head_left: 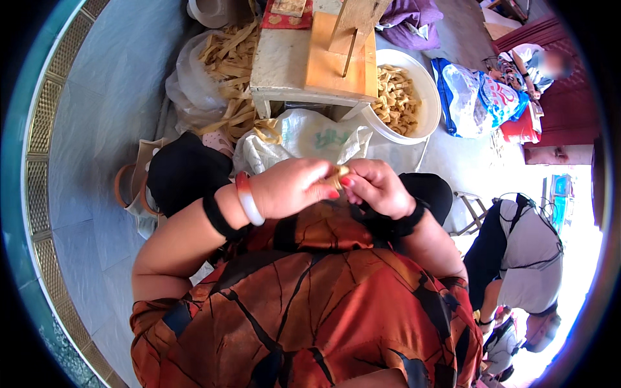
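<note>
– Shirt (323, 291) is noted first, nearest: orange-brown, with black and dark blue patches. How are the hands set beyond it?
– Both are brought together in front of the body. A red-and-white bangle (248, 199) is worn on the left wrist.
– And the fingers?
– On the left hand (281, 189), thumb and forefinger are pinched on a small tan piece (339, 178). By the right hand (381, 187) it is pinched from the other side, the remaining fingers curled under.
– Its exact place?
– Between the two sets of fingertips, beside both red-nailed thumbs. It is partly covered; its full shape cannot be told.
– Past the hands?
– A crumpled white sack (310, 132); behind it, a low table (278, 71) on which a wooden board (321, 68) with an upright post (356, 26) is set. To the right, a white tub (432, 110) is filled with short pale bits (394, 97); to the left, long strips (236, 64) are heaped by a clear plastic bag (194, 84).
– Farthest?
– A purple bundle (411, 22) and a blue-and-white bag (475, 97). Two other people are seen at right: one bent forward (533, 258), one beyond that bag (527, 61).
</note>
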The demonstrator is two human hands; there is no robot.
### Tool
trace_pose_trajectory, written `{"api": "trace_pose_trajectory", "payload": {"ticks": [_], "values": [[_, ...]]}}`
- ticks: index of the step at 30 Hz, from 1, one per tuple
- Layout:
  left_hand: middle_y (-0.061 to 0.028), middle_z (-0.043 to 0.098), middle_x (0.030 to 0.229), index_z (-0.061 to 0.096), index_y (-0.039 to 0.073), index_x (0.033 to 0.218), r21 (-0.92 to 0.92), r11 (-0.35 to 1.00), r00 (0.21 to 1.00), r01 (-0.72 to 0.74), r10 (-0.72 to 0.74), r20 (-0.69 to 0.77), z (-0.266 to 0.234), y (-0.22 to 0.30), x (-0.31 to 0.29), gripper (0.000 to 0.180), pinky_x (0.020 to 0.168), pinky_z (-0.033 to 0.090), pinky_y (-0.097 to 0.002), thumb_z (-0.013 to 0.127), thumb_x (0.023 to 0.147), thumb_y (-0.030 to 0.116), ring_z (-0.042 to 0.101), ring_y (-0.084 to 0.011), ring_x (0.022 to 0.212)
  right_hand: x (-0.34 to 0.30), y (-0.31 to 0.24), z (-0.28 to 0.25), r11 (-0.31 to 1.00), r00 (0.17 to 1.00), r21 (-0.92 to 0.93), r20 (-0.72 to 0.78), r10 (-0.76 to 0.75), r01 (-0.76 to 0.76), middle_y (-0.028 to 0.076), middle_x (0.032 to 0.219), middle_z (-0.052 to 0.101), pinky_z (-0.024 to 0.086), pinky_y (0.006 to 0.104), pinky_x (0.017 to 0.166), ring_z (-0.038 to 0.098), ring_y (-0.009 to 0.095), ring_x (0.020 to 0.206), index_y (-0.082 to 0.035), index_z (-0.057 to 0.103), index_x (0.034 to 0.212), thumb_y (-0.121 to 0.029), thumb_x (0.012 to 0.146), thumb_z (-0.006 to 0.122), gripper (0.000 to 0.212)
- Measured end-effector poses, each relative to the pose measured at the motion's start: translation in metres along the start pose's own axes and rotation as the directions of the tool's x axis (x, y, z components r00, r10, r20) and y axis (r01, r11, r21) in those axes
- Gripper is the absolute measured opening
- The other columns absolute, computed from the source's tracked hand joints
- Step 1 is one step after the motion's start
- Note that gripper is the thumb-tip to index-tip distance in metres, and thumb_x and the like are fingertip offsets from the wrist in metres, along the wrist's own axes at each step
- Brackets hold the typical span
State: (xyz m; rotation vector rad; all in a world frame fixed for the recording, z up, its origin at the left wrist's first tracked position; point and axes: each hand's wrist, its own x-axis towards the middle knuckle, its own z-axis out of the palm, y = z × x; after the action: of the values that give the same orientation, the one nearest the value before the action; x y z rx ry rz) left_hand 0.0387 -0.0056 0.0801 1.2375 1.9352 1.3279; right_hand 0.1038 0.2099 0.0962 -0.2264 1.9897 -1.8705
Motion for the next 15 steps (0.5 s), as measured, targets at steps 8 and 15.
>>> {"api": "trace_pose_trajectory", "payload": {"ticks": [8, 15], "values": [[-0.0153, 0.054, 0.077, 0.052, 0.004, 0.083, 0.564, 0.806, 0.975, 0.178, -0.069, -0.209, -0.073, 0.004, -0.042, 0.019, 0.061, 0.045, -0.0443, 0.058, 0.088, 0.022, 0.055, -0.0373, 0.071, -0.047, 0.001, -0.062, 0.99, 0.983, 0.054, -0.137, -0.125, 0.134, 0.004, 0.066, 0.059, 0.044, 0.0273, 0.059, 0.055, 0.014, 0.061, 0.0, 0.06, 0.075, -0.021, 0.099, 0.052, 0.032], [-0.0109, 0.057, 0.079, 0.054, 0.006, 0.084, 0.653, 0.757, 0.997, -0.028, 0.064, -0.032, -0.024, 0.012, -0.013, 0.018, 0.067, 0.049, -0.0403, 0.06, 0.086, 0.022, 0.06, -0.0311, 0.076, -0.004, -0.03, -0.01, 0.528, 0.8, -0.708, 0.086, -0.594, 0.468, 0.015, 0.097, 0.062, 0.051, 0.0399, 0.075, 0.062, 0.034, 0.087, -0.003, 0.056, 0.102, -0.011, 0.079, 0.07, 0.028]]}}
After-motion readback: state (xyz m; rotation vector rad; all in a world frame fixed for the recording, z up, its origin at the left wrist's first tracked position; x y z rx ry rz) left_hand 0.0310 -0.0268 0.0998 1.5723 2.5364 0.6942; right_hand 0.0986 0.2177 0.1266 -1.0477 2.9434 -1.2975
